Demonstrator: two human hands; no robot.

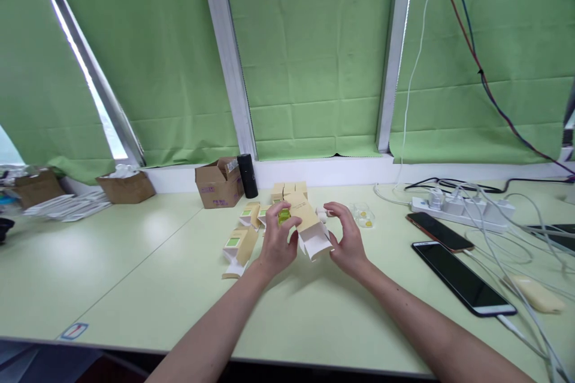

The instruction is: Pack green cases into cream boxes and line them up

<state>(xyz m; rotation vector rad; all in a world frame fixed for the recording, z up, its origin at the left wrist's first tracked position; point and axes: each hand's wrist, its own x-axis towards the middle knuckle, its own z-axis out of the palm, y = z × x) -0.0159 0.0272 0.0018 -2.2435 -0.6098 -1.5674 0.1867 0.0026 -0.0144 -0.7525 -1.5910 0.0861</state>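
Note:
Between my hands, above the table, a small cream cardboard box (305, 213) is tilted with its white-lined flaps (317, 244) open toward me. My right hand (349, 242) is curled at the box's right side, thumb by the flaps. My left hand (278, 242) is closed at the box's left side around a small, shiny yellow-green item (284, 215), partly hidden by the fingers. Left of that hand lies another open cream box (240, 246) with a green label. Behind are more cream boxes (249, 213). Clear plastic packaging with yellow bits (363, 215) lies beyond my right hand.
A brown carton (218, 184) and a black cylinder (247, 176) stand at the back. To the right are two phones (462, 278), a white power strip (458, 213), tangled cables and a cream oblong device (534, 293). White papers (67, 203) lie far left.

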